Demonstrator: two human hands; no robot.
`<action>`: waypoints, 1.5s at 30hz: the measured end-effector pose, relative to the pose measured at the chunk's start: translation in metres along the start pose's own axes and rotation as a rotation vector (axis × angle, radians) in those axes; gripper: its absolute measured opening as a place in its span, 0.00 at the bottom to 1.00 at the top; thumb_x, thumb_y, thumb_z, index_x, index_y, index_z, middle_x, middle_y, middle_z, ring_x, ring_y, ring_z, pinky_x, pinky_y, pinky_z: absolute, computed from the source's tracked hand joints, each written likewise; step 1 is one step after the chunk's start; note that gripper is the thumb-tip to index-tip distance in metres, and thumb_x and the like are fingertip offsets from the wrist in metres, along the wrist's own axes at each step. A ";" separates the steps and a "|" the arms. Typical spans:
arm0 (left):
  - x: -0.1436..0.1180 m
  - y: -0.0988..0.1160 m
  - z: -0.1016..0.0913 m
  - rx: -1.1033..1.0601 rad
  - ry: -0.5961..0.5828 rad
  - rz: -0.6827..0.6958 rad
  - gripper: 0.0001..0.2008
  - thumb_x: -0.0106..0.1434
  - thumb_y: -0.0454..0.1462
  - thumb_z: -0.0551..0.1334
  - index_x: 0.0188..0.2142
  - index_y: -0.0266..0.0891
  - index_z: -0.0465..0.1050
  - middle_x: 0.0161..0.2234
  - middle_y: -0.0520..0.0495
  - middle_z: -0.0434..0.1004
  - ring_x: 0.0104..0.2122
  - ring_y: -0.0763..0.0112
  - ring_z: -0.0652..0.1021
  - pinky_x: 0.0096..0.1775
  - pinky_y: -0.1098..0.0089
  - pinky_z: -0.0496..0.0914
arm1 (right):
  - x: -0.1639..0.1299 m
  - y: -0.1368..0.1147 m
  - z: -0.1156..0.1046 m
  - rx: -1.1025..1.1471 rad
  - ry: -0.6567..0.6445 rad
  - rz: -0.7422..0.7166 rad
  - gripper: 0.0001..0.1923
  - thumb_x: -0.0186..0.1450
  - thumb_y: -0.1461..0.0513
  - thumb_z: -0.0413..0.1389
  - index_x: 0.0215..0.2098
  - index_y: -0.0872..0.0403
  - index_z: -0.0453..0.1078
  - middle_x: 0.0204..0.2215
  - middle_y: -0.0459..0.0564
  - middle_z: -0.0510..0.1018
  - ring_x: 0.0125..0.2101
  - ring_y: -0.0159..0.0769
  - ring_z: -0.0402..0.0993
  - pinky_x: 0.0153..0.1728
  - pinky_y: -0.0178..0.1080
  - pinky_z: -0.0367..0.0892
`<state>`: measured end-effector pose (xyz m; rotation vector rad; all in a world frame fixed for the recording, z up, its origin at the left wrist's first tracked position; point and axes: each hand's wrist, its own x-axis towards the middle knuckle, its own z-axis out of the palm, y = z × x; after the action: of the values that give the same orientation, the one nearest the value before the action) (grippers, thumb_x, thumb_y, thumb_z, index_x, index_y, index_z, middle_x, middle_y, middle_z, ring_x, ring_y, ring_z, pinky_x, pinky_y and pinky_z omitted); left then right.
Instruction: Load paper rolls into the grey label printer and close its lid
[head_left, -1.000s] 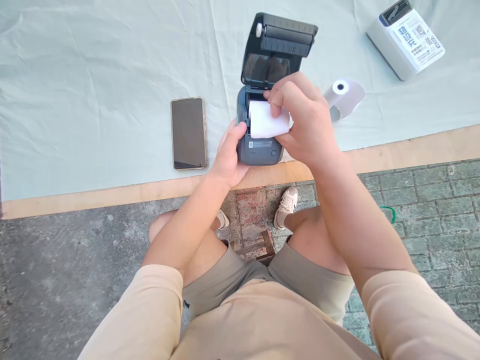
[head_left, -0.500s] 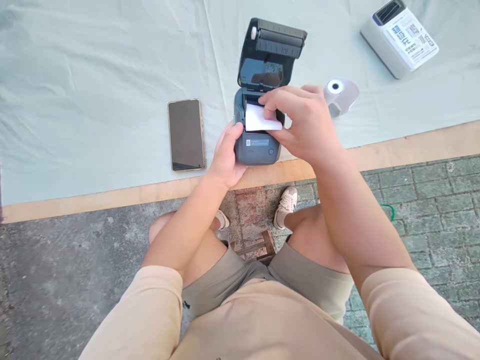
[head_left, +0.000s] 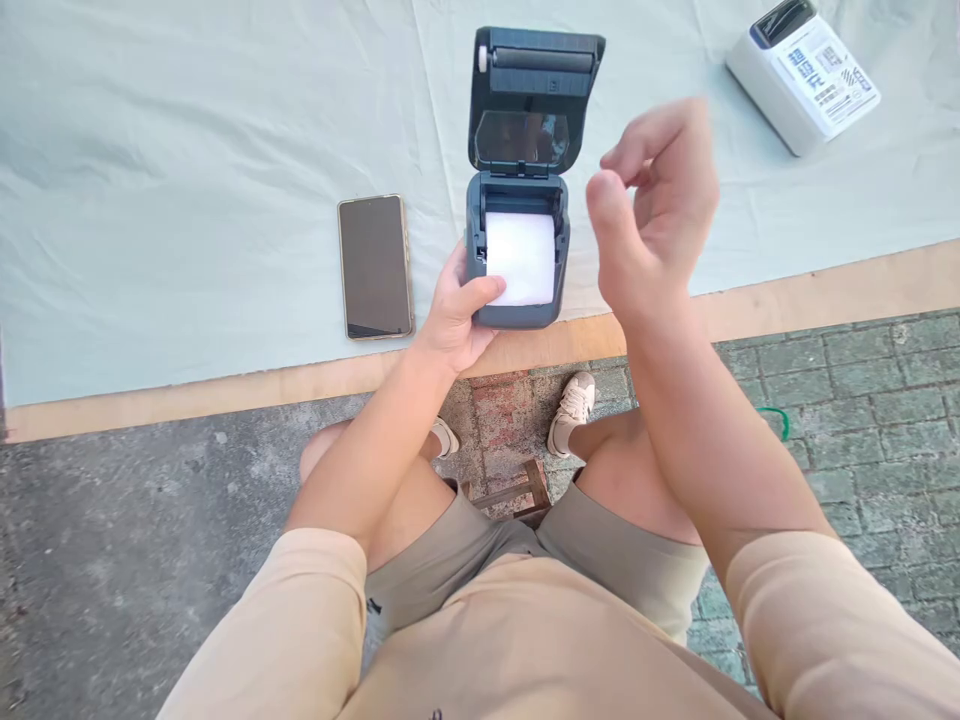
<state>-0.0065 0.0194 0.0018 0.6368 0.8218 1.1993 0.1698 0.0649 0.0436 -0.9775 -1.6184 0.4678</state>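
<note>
My left hand (head_left: pixel 457 315) grips a dark label printer (head_left: pixel 517 318) from its lower left side, with the thumb resting on the paper. The printer's lid (head_left: pixel 529 100) stands raised, showing a roller and a clear window. White paper (head_left: pixel 521 255) lies over the paper bay and down across the printer's front. To the right of the printer, my right hand (head_left: pixel 660 200) is in the air, blurred, with loosely curled fingers and the thumb apart from them. Nothing shows in it, and it does not touch the printer.
A smartphone (head_left: pixel 375 265) lies dark-screened left of the printer on the pale table cover (head_left: pixel 187 200). A white box-shaped device (head_left: pixel 802 80) with a printed label sits at the upper right. The table's wooden edge (head_left: pixel 300 382) runs close below my hands.
My right hand has let go of the paper and moved up and right, now covering the paper roll on the table. The paper now lies flat over the printer's front, under my left thumb.
</note>
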 end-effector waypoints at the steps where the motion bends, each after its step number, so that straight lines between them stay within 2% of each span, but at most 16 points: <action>1: 0.000 -0.001 -0.001 0.006 -0.005 0.012 0.34 0.47 0.51 0.82 0.50 0.45 0.75 0.51 0.42 0.86 0.74 0.40 0.72 0.64 0.49 0.79 | 0.001 0.000 0.001 0.063 0.049 0.016 0.12 0.71 0.48 0.54 0.46 0.43 0.63 0.48 0.54 0.75 0.57 0.49 0.76 0.59 0.56 0.74; 3: -0.001 -0.003 -0.002 0.019 -0.017 0.029 0.35 0.46 0.51 0.83 0.50 0.46 0.76 0.51 0.44 0.86 0.74 0.40 0.73 0.64 0.49 0.80 | 0.003 -0.001 0.003 0.181 -0.004 0.108 0.21 0.71 0.52 0.53 0.60 0.41 0.55 0.63 0.54 0.72 0.68 0.44 0.71 0.65 0.52 0.72; 4: -0.001 -0.004 -0.003 0.026 -0.025 0.030 0.34 0.46 0.51 0.84 0.50 0.47 0.76 0.50 0.44 0.86 0.73 0.41 0.74 0.63 0.49 0.80 | 0.004 -0.002 0.003 0.221 -0.054 0.161 0.23 0.72 0.54 0.51 0.63 0.40 0.51 0.66 0.52 0.73 0.69 0.42 0.71 0.67 0.51 0.70; 8: -0.002 -0.004 -0.003 0.022 -0.054 0.014 0.33 0.47 0.49 0.84 0.49 0.48 0.77 0.49 0.46 0.86 0.71 0.41 0.76 0.61 0.50 0.82 | 0.003 -0.003 0.002 0.248 -0.078 0.245 0.18 0.74 0.54 0.48 0.61 0.40 0.56 0.54 0.52 0.78 0.59 0.44 0.77 0.64 0.53 0.72; 10: -0.003 -0.002 -0.001 0.017 -0.062 0.015 0.33 0.47 0.49 0.84 0.50 0.48 0.76 0.51 0.45 0.87 0.72 0.42 0.75 0.63 0.51 0.81 | 0.002 -0.001 0.002 0.255 -0.104 0.252 0.20 0.72 0.51 0.52 0.60 0.42 0.60 0.57 0.53 0.77 0.62 0.43 0.75 0.65 0.51 0.73; 13: -0.004 0.003 0.003 0.006 -0.059 0.002 0.34 0.47 0.49 0.83 0.51 0.47 0.76 0.53 0.44 0.87 0.73 0.40 0.74 0.64 0.51 0.80 | -0.001 0.004 0.005 0.203 -0.250 0.328 0.26 0.68 0.45 0.60 0.60 0.40 0.63 0.61 0.49 0.77 0.66 0.42 0.74 0.64 0.49 0.75; 17: -0.003 0.010 0.010 -0.106 -0.076 -0.055 0.21 0.64 0.55 0.68 0.47 0.44 0.75 0.52 0.42 0.87 0.73 0.38 0.74 0.64 0.49 0.80 | -0.004 0.013 0.008 0.093 -0.365 0.497 0.33 0.61 0.40 0.73 0.58 0.36 0.68 0.48 0.42 0.83 0.50 0.43 0.83 0.47 0.46 0.80; 22: 0.004 0.009 0.012 -0.153 0.058 -0.119 0.19 0.76 0.48 0.51 0.44 0.41 0.77 0.47 0.45 0.88 0.68 0.47 0.79 0.62 0.51 0.82 | -0.008 0.021 0.006 0.109 -0.408 0.378 0.37 0.64 0.37 0.70 0.63 0.36 0.65 0.43 0.42 0.82 0.44 0.41 0.83 0.43 0.43 0.81; 26: 0.009 0.008 0.012 -0.167 0.139 -0.098 0.19 0.78 0.44 0.50 0.41 0.41 0.78 0.40 0.48 0.88 0.61 0.56 0.85 0.58 0.60 0.82 | -0.009 0.022 -0.001 0.073 -0.452 0.257 0.34 0.69 0.37 0.66 0.66 0.38 0.63 0.52 0.47 0.81 0.49 0.44 0.82 0.50 0.47 0.82; 30: 0.010 0.009 0.011 -0.180 0.130 -0.131 0.16 0.77 0.43 0.53 0.39 0.41 0.77 0.35 0.49 0.85 0.53 0.59 0.88 0.54 0.64 0.82 | -0.008 0.020 -0.010 0.003 -0.500 0.128 0.38 0.64 0.42 0.71 0.67 0.37 0.63 0.63 0.51 0.75 0.61 0.52 0.76 0.56 0.53 0.82; 32: 0.011 0.009 0.011 -0.175 0.122 -0.147 0.14 0.76 0.42 0.55 0.39 0.42 0.77 0.35 0.49 0.85 0.55 0.59 0.87 0.55 0.64 0.82 | -0.007 0.017 -0.012 -0.021 -0.496 0.073 0.39 0.62 0.43 0.72 0.66 0.37 0.64 0.64 0.52 0.74 0.62 0.52 0.75 0.54 0.52 0.83; 35: 0.011 0.010 0.010 -0.158 0.127 -0.131 0.16 0.77 0.44 0.53 0.40 0.42 0.77 0.40 0.47 0.87 0.62 0.55 0.84 0.58 0.61 0.81 | -0.006 0.010 -0.009 -0.132 -0.267 -0.039 0.30 0.63 0.37 0.69 0.53 0.42 0.68 0.53 0.53 0.78 0.51 0.49 0.78 0.45 0.51 0.81; 37: 0.009 0.010 0.010 -0.138 0.101 -0.128 0.19 0.77 0.49 0.52 0.43 0.42 0.78 0.46 0.44 0.88 0.65 0.51 0.82 0.60 0.56 0.82 | -0.004 0.003 -0.004 -0.245 0.003 -0.093 0.24 0.70 0.36 0.60 0.38 0.44 0.64 0.37 0.49 0.76 0.36 0.44 0.74 0.38 0.49 0.76; 39: 0.007 0.009 0.010 -0.112 0.059 -0.133 0.20 0.75 0.53 0.54 0.45 0.42 0.77 0.51 0.42 0.87 0.68 0.47 0.80 0.61 0.51 0.82 | -0.002 -0.003 -0.001 -0.284 0.110 -0.107 0.23 0.76 0.41 0.52 0.32 0.45 0.59 0.27 0.46 0.71 0.28 0.41 0.68 0.34 0.48 0.71; 41: 0.004 0.008 0.010 -0.087 0.027 -0.110 0.18 0.73 0.53 0.59 0.47 0.43 0.77 0.53 0.42 0.86 0.68 0.46 0.79 0.62 0.51 0.80 | 0.000 -0.009 0.001 -0.269 -0.027 -0.090 0.19 0.78 0.47 0.51 0.31 0.45 0.64 0.28 0.47 0.75 0.31 0.43 0.74 0.37 0.49 0.72; 45: 0.001 0.003 0.009 -0.058 -0.035 -0.025 0.15 0.70 0.46 0.66 0.52 0.43 0.77 0.50 0.45 0.85 0.66 0.51 0.80 0.61 0.58 0.79 | 0.005 -0.019 -0.005 -0.423 -0.356 0.027 0.06 0.72 0.61 0.57 0.38 0.43 0.74 0.38 0.49 0.86 0.48 0.55 0.80 0.52 0.58 0.72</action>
<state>-0.0007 0.0206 0.0088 0.5974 0.7608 1.1824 0.1677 0.0571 0.0627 -1.2838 -2.0806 0.3340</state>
